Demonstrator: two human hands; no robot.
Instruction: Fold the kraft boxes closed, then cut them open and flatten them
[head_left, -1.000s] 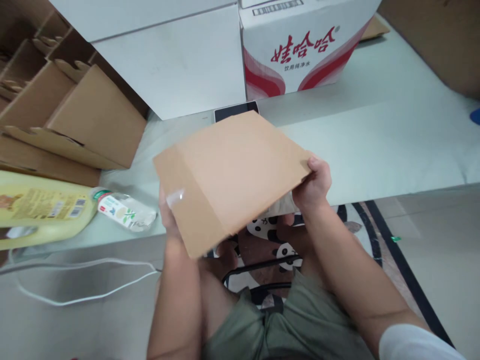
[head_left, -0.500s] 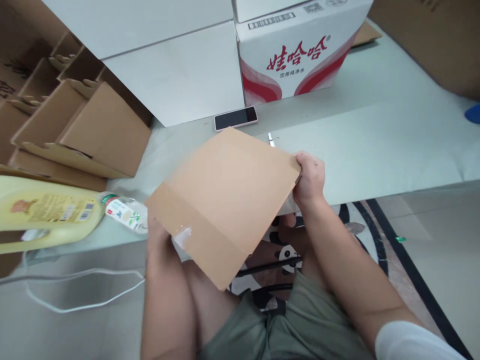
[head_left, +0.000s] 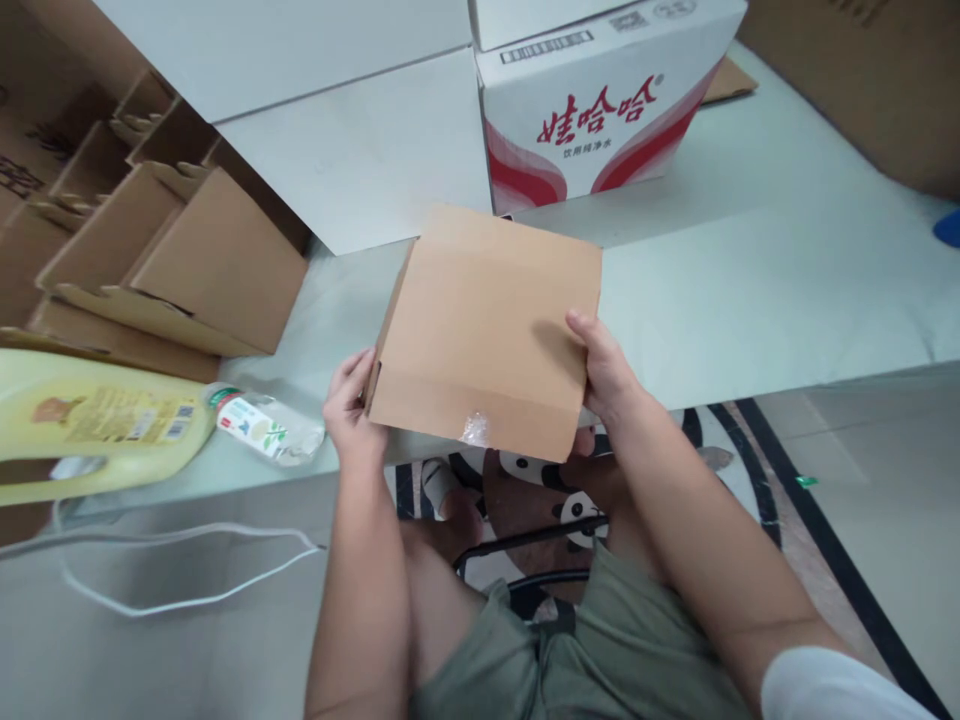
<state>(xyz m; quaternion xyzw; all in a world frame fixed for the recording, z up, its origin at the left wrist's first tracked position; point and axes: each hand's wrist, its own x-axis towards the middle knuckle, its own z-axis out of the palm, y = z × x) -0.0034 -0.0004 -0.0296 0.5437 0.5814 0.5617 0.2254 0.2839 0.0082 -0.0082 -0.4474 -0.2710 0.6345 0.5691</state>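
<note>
A flat brown cardboard box [head_left: 487,320] is held between my two hands over the front edge of the pale green table. My left hand [head_left: 352,400] grips its left side, with the thumb and fingers at the lower left corner. On the right side, my right hand [head_left: 604,375] is closed on the edge, its thumb lying on the top face and its other fingers mostly hidden underneath. A piece of clear tape [head_left: 475,428] shows on the flap nearest me.
White cartons [head_left: 375,150] and a red-and-white carton [head_left: 585,120] stand at the back. Open cardboard boxes [head_left: 217,260] are at the left, with a yellow jug [head_left: 112,420] and a clear bottle [head_left: 270,428] in front. A white cable [head_left: 187,605] hangs below the table edge.
The box has turned and moved up and away from me, now covering most of the phone. My left hand has moved right and up; my right hand's thumb has shifted onto the top face.
</note>
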